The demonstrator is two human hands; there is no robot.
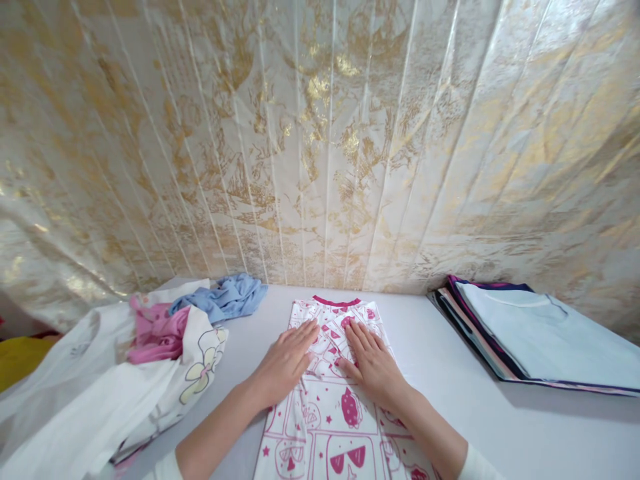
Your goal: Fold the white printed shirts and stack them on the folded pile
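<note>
A white shirt with pink cartoon prints and a dark pink neckband lies in front of me, neckline away from me, its sides folded inward. My left hand rests flat on its upper left part, fingers stretched out. On the upper right part lies my right hand, palm down with the fingers extended and the thumb out to the side. Both hands press on the cloth without gripping it. The shirt's lower end runs out of view at the bottom.
Crumpled clothes are heaped at the left, among them a white garment, a pink one and a blue one. A stack of folded clothes stands at the right on the white table. A gold-patterned curtain hangs behind.
</note>
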